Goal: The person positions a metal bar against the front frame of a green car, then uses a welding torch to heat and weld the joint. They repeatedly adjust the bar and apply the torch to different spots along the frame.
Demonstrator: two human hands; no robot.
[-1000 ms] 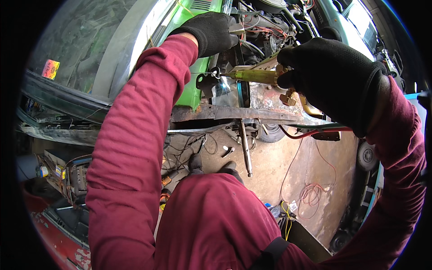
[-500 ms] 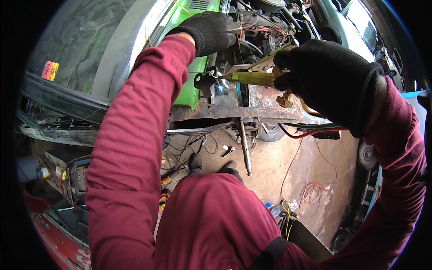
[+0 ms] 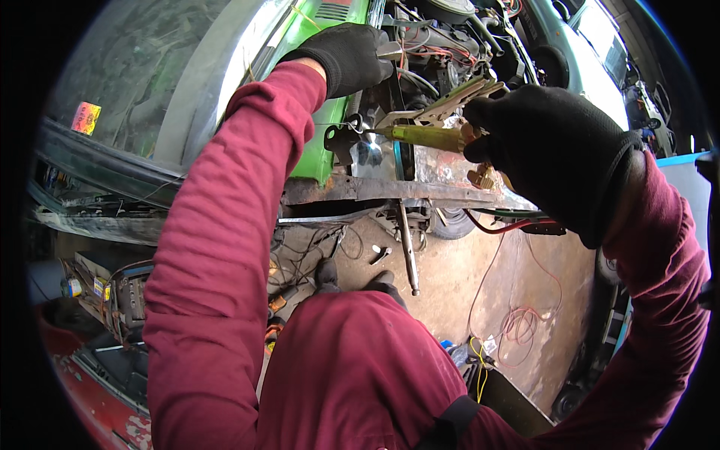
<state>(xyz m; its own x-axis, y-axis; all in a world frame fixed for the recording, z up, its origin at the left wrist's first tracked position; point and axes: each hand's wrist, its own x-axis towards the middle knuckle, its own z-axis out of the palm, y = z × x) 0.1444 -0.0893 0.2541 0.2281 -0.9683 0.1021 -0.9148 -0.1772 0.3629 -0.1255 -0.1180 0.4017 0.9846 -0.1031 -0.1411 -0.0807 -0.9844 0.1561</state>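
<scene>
My right hand (image 3: 559,154), in a black glove, is closed around a brass-coloured gas torch (image 3: 429,137) with valve knobs. Its narrow tip points left toward a dark metal bracket (image 3: 341,142) with a hole in it, at the corner of the green car panel (image 3: 311,154). A bluish shine shows on the metal just below the tip. Farther up, my left hand (image 3: 341,58), also gloved, is closed over the green panel. Out of its fingers sticks a flat grey metal piece (image 3: 389,51); the rest is hidden. A thin wire runs beside the bracket.
Beyond the hands lies an engine bay (image 3: 450,49) with wires and hoses. A rusty crossbar (image 3: 375,189) spans in front of me, with a metal bar (image 3: 408,247) hanging below. Cables and a red hose (image 3: 520,326) lie on the floor. A windshield (image 3: 142,82) stands at left.
My right hand and the torch have shifted slightly right and down. The bright spot below the torch tip has dimmed. My left hand stays almost in place.
</scene>
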